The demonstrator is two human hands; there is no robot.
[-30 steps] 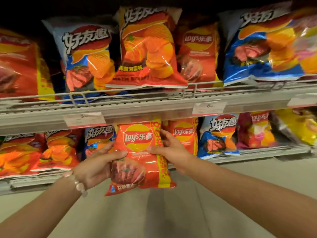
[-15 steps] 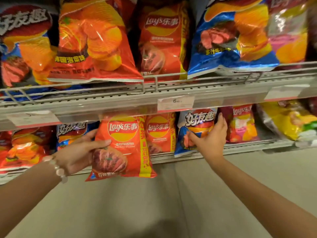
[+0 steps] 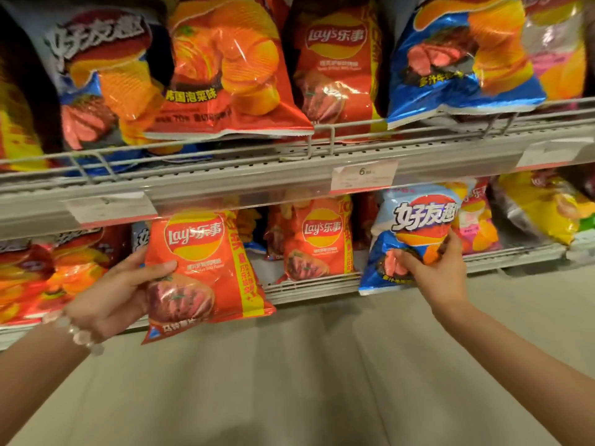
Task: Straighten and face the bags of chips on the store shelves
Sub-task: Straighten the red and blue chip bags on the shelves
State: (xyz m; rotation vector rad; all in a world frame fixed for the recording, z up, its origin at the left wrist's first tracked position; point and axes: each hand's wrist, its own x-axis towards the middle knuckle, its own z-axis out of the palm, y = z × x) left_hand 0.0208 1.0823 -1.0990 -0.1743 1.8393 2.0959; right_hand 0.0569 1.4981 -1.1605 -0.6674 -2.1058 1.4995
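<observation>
My left hand (image 3: pixel 109 297) clamped on the red Lay's bag (image 3: pixel 206 272) — thumb across its front, my right hand (image 3: pixel 434 272) pinching the blue bag (image 3: pixel 415 226) by its lower middle

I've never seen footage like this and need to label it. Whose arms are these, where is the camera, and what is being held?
There is no machine here: the arms belong to a person wearing a camera on their head, so you look forward and down along them at two store shelves stocked with chip bags. The left hand grips a red bag, held out in front of the lower shelf. The right hand grips a blue bag by its front; its bottom edge sits at the lower shelf's lip. Another red bag stands on the shelf between them. White price tags are clipped to the upper shelf's edge.
</observation>
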